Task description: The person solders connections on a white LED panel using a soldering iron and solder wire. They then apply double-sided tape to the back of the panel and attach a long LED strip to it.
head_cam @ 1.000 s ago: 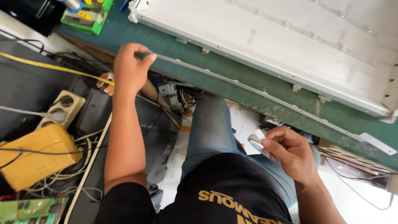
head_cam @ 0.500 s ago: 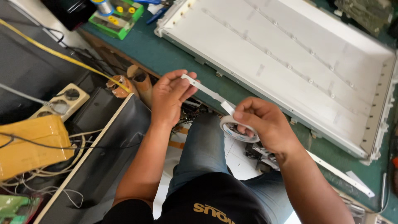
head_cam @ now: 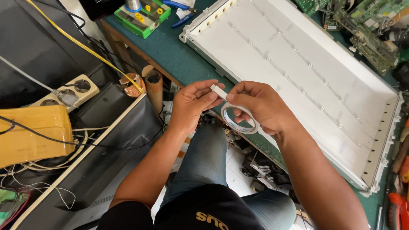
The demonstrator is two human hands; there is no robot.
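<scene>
My right hand (head_cam: 263,106) holds a small white roll of tape (head_cam: 238,119) in front of my lap. My left hand (head_cam: 192,103) pinches the roll's loose white end (head_cam: 219,92) between thumb and fingers, right next to the right hand. Both hands hover over the near edge of a green workbench (head_cam: 170,55). On the bench lies a large white open panel tray (head_cam: 306,72) with rows of small studs running along it.
Circuit boards (head_cam: 366,25) lie at the bench's far right. A green box of small parts (head_cam: 142,17) stands at the far left corner. A white power strip (head_cam: 64,93), a yellow-brown package (head_cam: 34,132) and cables sit to my left. A dark flat panel (head_cam: 98,162) leans beside my leg.
My hands have come closer together. The tape strip stretched between them is now much shorter, and the view has shifted toward the white panel.
</scene>
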